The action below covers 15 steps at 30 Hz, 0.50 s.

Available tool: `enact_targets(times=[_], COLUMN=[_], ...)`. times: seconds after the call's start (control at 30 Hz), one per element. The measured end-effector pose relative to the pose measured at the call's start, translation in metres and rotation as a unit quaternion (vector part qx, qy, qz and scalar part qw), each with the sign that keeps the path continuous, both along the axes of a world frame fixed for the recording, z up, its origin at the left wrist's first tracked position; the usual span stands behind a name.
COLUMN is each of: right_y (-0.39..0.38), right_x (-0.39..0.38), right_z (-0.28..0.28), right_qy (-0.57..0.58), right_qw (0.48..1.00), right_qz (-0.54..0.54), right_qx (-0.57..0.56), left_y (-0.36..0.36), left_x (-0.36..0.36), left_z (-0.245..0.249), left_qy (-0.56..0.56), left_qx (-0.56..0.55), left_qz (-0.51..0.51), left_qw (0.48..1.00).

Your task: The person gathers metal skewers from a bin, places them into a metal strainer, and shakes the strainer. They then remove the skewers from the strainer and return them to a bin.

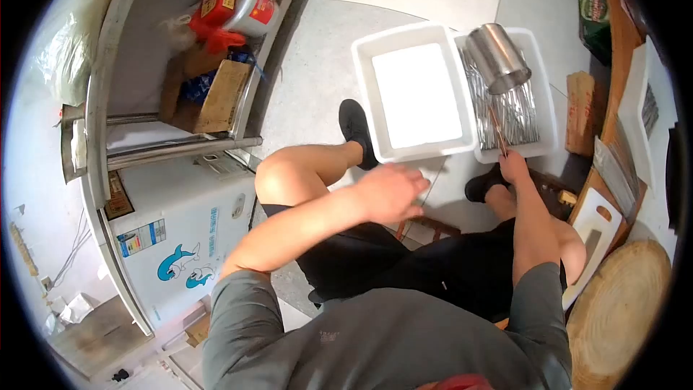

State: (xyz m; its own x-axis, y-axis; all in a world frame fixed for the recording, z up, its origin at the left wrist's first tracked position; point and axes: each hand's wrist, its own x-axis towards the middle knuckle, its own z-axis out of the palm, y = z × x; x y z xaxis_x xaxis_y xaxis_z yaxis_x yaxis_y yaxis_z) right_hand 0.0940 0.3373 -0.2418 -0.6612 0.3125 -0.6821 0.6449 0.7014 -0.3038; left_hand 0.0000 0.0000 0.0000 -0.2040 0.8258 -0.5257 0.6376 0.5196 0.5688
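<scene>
Skewers (518, 112) fill the right tub (546, 101), a steel cup (497, 58) atop them; the right hand (514, 167) pinches a few at its near rim. The left hand (390, 191) hangs open beside the left tub (364, 90).

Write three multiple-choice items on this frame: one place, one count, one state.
1. Where is the steel cup?
A. in the left tub
B. on the skewers in the right tub
C. on the round wooden board

2. How many white tubs are on the floor?
A. one
B. two
C. four

3. What state is the left hand in?
A. open, holding nothing
B. gripping the cup
C. closed around skewers

Answers:
1. B, the cup lies tilted on the skewers in the right tub.
2. B, the left tub and the right tub sit side by side.
3. A, its fingers are spread, with nothing in them.
</scene>
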Motion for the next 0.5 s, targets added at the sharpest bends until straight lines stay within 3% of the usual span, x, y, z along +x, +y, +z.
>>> enact_targets(times=[0.07,0.1,0.17,0.2,0.23,0.27,0.33,0.43,0.5], right_y=[0.007,-0.005,0.024,0.012,-0.006,-0.012,-0.029,-0.064,-0.083], right_x=[0.003,-0.044,-0.021,-0.016,-0.028,-0.026,-0.014,0.013,0.033], right_z=[0.029,0.003,-0.017,0.030,0.092,0.114,0.149,0.199,0.212], right_qy=[0.026,0.137,0.208,0.130,0.058,0.063,0.060,0.123,0.165], right_qw=[0.998,0.987,0.966,0.987,0.951,0.944,0.963,0.975,0.983], right_qz=[0.051,0.080,0.148,-0.031,-0.210,-0.210,-0.171,-0.107,0.077], right_qx=[0.018,0.014,0.043,-0.091,-0.219,-0.248,-0.201,-0.148,-0.032], left_y=[-0.004,-0.013,-0.006,-0.004,-0.002,-0.002,-0.004,-0.005,0.003], left_x=[-0.010,-0.033,-0.038,-0.038,-0.044,-0.052,-0.054,-0.030,-0.005], left_z=[-0.007,0.013,0.012,0.008,0.003,-0.003,-0.008,-0.033,-0.039], left_qy=[0.023,0.088,0.047,0.055,0.074,0.078,0.101,0.159,0.163], left_qx=[0.042,0.029,0.082,0.129,0.176,0.170,0.149,0.167,0.210], left_qz=[0.030,0.054,0.123,0.155,0.184,0.234,0.325,0.323,0.206], left_qw=[0.998,0.994,0.988,0.978,0.964,0.954,0.928,0.918,0.942])
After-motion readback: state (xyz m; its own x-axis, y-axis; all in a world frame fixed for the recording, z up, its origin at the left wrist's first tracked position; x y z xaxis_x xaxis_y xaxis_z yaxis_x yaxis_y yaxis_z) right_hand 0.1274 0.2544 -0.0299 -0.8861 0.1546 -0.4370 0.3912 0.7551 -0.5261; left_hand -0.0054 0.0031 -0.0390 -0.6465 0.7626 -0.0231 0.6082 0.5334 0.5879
